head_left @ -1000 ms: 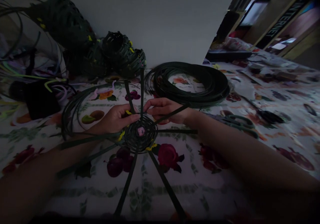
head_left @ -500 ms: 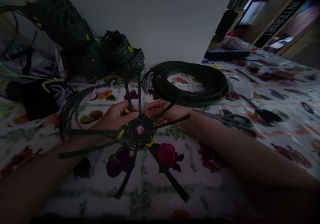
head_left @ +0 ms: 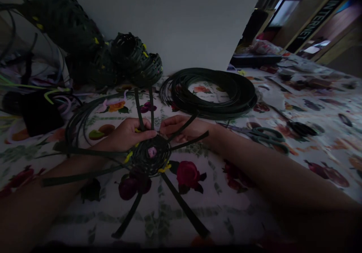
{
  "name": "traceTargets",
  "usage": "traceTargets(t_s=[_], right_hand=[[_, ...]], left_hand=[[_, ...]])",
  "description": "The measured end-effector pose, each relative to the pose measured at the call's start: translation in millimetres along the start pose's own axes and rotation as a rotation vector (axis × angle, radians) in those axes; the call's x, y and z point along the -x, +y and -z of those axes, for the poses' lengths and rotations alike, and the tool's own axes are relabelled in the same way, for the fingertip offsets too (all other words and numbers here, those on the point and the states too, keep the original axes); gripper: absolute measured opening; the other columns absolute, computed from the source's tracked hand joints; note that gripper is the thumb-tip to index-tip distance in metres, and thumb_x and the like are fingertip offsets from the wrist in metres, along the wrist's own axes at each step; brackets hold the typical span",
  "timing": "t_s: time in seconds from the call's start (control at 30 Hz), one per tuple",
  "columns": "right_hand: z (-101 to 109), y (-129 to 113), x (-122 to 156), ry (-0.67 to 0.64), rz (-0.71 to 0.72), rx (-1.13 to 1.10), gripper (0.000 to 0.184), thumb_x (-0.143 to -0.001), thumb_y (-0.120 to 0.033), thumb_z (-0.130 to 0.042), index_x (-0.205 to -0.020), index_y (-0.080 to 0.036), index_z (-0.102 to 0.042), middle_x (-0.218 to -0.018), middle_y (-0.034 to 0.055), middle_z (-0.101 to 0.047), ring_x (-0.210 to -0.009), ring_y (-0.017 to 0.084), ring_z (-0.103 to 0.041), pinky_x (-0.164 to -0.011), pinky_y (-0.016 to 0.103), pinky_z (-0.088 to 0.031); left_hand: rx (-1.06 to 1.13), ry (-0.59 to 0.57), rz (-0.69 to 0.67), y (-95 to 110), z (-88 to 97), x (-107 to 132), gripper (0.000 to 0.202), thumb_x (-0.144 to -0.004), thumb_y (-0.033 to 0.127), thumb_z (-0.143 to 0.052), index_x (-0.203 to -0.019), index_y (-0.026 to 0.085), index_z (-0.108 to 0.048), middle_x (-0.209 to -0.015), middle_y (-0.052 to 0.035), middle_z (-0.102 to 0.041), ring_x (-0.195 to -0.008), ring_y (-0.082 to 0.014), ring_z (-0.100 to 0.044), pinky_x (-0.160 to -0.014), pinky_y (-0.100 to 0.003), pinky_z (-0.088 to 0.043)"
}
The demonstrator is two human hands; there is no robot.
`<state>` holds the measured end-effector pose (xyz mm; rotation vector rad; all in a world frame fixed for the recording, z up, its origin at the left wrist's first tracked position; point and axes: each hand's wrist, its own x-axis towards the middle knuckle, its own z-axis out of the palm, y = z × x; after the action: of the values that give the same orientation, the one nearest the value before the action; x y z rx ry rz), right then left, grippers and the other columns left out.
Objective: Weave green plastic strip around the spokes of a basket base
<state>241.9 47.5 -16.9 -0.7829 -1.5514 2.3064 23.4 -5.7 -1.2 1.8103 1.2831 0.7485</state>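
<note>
Between my hands is a round woven base (head_left: 144, 162) of dark green strips, with a small pink piece (head_left: 152, 152) at its centre and yellow ties round its edge. Several long flat strips radiate from it. My left hand (head_left: 135, 132) grips the far-left edge, thumb on top, beside two upright strips. At the far-right edge, my right hand (head_left: 181, 128) has its fingers bent together near the rim. It is too dark to make out whether a thin strand lies between its fingertips.
A big coil of dark strip (head_left: 240, 108) lies behind my right hand, and scissors (head_left: 267, 135) rest right of it. Woven dark baskets (head_left: 132, 59) stand at the back left against the wall. A black pouch (head_left: 41, 111) and coloured tubing are at left. Flowered cloth (head_left: 237, 223) covers the table.
The woven base has shifted slightly left and toward me, tilting a little, its strips swinging with it. Both hands stay at its far edge; the right fingertips sit slightly farther from the left thumb.
</note>
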Motion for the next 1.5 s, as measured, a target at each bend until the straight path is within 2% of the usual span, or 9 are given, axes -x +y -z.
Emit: traceTargets(t_s=[0.17, 0.3, 0.53, 0.9, 0.97, 1.07, 1.17, 1.37, 1.5], right_hand=[[19, 0, 3, -0.115, 0.060, 0.067, 0.009, -0.085, -0.019, -0.064, -0.088, -0.013, -0.059, -0.064, -0.0009, -0.057, -0.043, 0.003, -0.033, -0.038, 0.015, -0.024], [18, -6, 8, -0.124, 0.077, 0.041, 0.009, -0.082, -0.014, -0.061, -0.090, -0.012, -0.057, -0.061, -0.0009, -0.056, -0.041, 0.004, -0.031, -0.039, 0.018, -0.027], [11, -8, 10, -0.028, 0.022, 0.080, 0.011, -0.082, -0.014, -0.060, -0.091, -0.015, -0.056, -0.057, -0.0005, -0.059, -0.038, 0.004, -0.031, -0.036, 0.015, -0.023], [13, -12, 13, 0.027, 0.089, 0.246, 0.014, -0.090, -0.026, -0.059, -0.086, -0.012, -0.061, -0.053, -0.0012, -0.058, -0.037, 0.005, -0.033, -0.038, 0.021, -0.023], [11, -12, 11, 0.039, 0.090, 0.273, 0.015, -0.092, -0.027, -0.058, -0.093, -0.012, -0.062, -0.053, -0.0020, -0.057, -0.037, 0.005, -0.033, -0.038, 0.021, -0.022], [8, -9, 9, 0.037, 0.133, 0.267, 0.030, -0.094, -0.024, -0.054, -0.122, -0.014, -0.058, -0.054, -0.0044, -0.058, -0.038, 0.005, -0.033, -0.040, 0.020, -0.025], [5, -9, 7, 0.060, 0.181, 0.230, 0.041, -0.094, -0.019, -0.050, -0.135, -0.015, -0.052, -0.050, -0.0080, -0.048, -0.039, 0.006, -0.029, -0.041, 0.020, -0.026], [-4, -12, 9, 0.199, 0.228, 0.159, 0.035, -0.088, -0.021, -0.056, -0.122, -0.016, -0.060, -0.052, -0.0098, -0.030, -0.043, 0.007, -0.019, -0.042, 0.022, -0.019], [-17, -14, 7, 0.321, 0.256, 0.253, 0.026, -0.085, -0.043, -0.065, -0.085, -0.017, -0.063, -0.050, -0.0094, -0.027, -0.044, 0.007, -0.020, -0.043, 0.024, -0.019]], left_hand=[[0.003, 0.053, -0.016, 0, 4.1, -1, 0.025, -0.077, 0.041, -0.070, -0.069, 0.018, -0.063, -0.066, 0.0012, -0.060, -0.063, -0.0144, -0.056, -0.060, -0.024, -0.045], [0.048, 0.063, -0.013, -3, 4.4, -1, 0.026, -0.078, 0.043, -0.068, -0.070, 0.019, -0.063, -0.064, 0.0009, -0.058, -0.060, -0.0141, -0.053, -0.055, -0.024, -0.042], [0.101, 0.155, -0.004, -3, 1.0, 0, 0.025, -0.079, 0.040, -0.066, -0.067, 0.019, -0.059, -0.064, 0.0019, -0.051, -0.060, -0.0130, -0.047, -0.056, -0.024, -0.038], [0.038, 0.373, 0.056, -9, 9.8, -6, 0.026, -0.075, 0.041, -0.066, -0.065, 0.018, -0.057, -0.065, 0.0009, -0.051, -0.065, -0.0154, -0.048, -0.060, -0.026, -0.037], [0.096, 0.414, 0.105, -6, 6.3, -4, 0.025, -0.074, 0.040, -0.066, -0.066, 0.018, -0.057, -0.065, 0.0014, -0.050, -0.064, -0.0150, -0.048, -0.060, -0.025, -0.037], [0.149, 0.487, 0.141, -2, 2.6, -3, 0.023, -0.073, 0.038, -0.066, -0.067, 0.018, -0.056, -0.065, 0.0019, -0.050, -0.063, -0.0144, -0.047, -0.057, -0.025, -0.036], [0.098, 0.540, 0.109, -5, 3.6, -4, 0.021, -0.074, 0.036, -0.065, -0.067, 0.019, -0.056, -0.067, 0.0016, -0.051, -0.066, -0.0152, -0.048, -0.060, -0.025, -0.037], [-0.094, 0.510, 0.025, -9, 8.1, -2, 0.021, -0.082, 0.036, -0.060, -0.070, 0.019, -0.057, -0.068, 0.0013, -0.051, -0.065, -0.0151, -0.048, -0.060, -0.026, -0.037], [-0.096, 0.547, 0.029, -5, 4.6, 1, 0.022, -0.084, 0.037, -0.058, -0.071, 0.020, -0.056, -0.067, 0.0009, -0.049, -0.064, -0.0158, -0.047, -0.057, -0.027, -0.036]])
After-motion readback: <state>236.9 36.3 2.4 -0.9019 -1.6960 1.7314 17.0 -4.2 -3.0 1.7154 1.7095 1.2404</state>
